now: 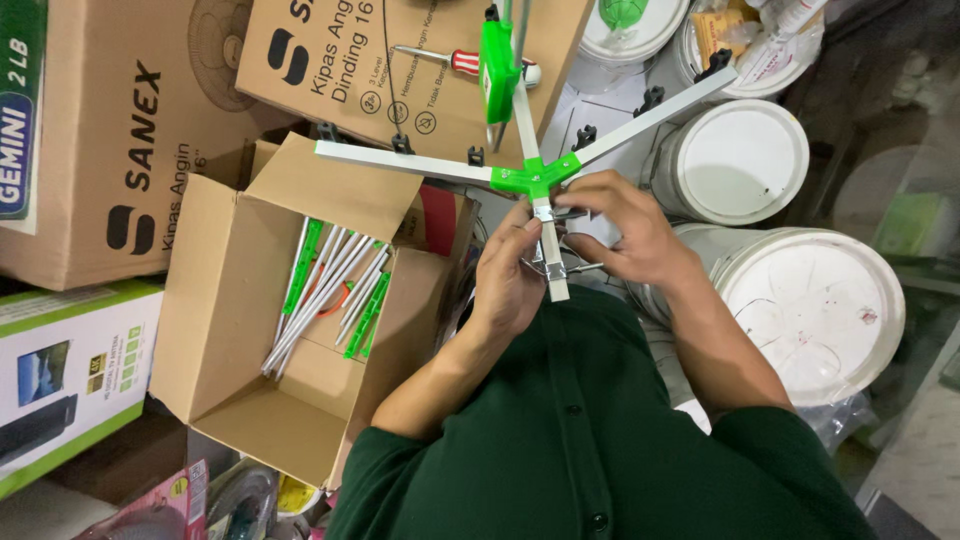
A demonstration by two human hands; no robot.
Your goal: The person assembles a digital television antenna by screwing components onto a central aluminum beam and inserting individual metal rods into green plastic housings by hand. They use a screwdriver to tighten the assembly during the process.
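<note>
Hands: left [508, 278], right [628, 226] both gripping one four-armed antenna frame [535, 180] | three white buckets [738, 160]

Open brown carton [240, 330] at centre-left; two printed brown cartons [110, 150] [400, 70] behind; green-and-white box [70, 380] at left edge.

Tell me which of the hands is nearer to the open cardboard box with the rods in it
Left. The left hand grips the white bar just beside the open cardboard box; the right hand sits on the bar's far side, farther away.
</note>
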